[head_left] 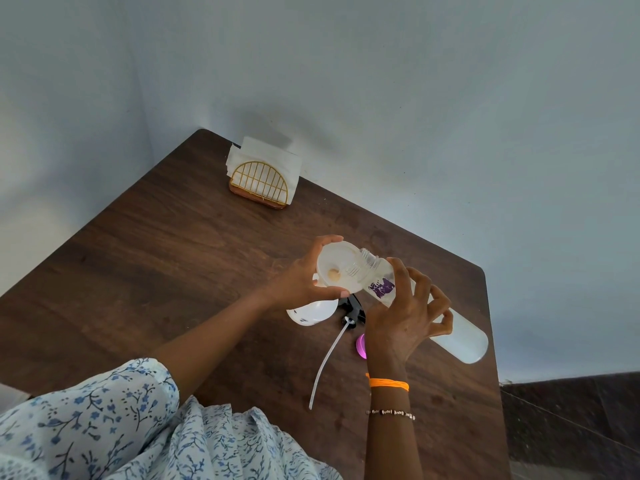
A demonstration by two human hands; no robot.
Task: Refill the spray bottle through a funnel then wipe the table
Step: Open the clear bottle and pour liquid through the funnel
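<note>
I hold the funnel (337,271) with the left hand (301,285), fingers clamped around its rim, to keep it seated on the spray bottle (313,311) standing on the bench (173,254). The right hand (405,313) is clamped on the refill bottle (457,332), tilted so its open neck sits over the funnel bowl and liquid can drain down. The trigger head (353,308) with its dip tube (327,362) lies on the bench just beside the bottle. 1 napkin holder (259,183) stands well apart, ready for wiping.

Dark brown wood-grain table (173,258), gold wire napkin holder (259,183), blue-floral white sleeve (104,420).
</note>
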